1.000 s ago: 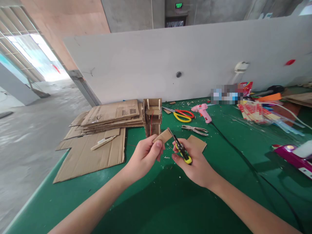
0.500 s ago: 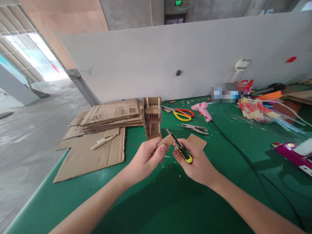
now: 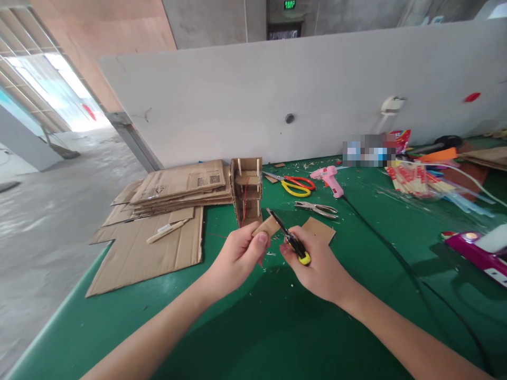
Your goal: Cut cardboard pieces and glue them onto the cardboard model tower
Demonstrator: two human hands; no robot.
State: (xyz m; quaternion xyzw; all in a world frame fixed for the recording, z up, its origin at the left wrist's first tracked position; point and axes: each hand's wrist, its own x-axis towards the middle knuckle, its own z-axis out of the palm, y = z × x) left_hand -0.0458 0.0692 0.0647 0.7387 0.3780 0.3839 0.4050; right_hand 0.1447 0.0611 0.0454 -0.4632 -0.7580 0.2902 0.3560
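Observation:
Between thumb and fingers, my left hand (image 3: 242, 250) pinches a small piece of cardboard (image 3: 268, 225) above the table. My right hand (image 3: 315, 262) is wrapped round the black and yellow handle of a utility knife (image 3: 295, 244). Its thin blade points up and left and lies along the right edge of the cardboard piece. Just behind my left hand stands an open cardboard frame (image 3: 249, 179) with wooden sticks and a red wire. A flat cardboard square (image 3: 320, 230) lies beyond my right hand, partly covered by it.
Scissors (image 3: 298, 186) with red and yellow handles, a metal hole punch (image 3: 317, 208) and a pink glue gun (image 3: 330, 179) lie behind my hands. Cardboard sheets (image 3: 178, 187) are stacked at left, with a pale pen-like tool (image 3: 166, 230). The glue gun's black cord (image 3: 390, 245) crosses the right side.
The cardboard piece and the knife have shifted slightly left, and the knife is turned a little, with its blade still at the cardboard's edge. Both hands keep their holds.

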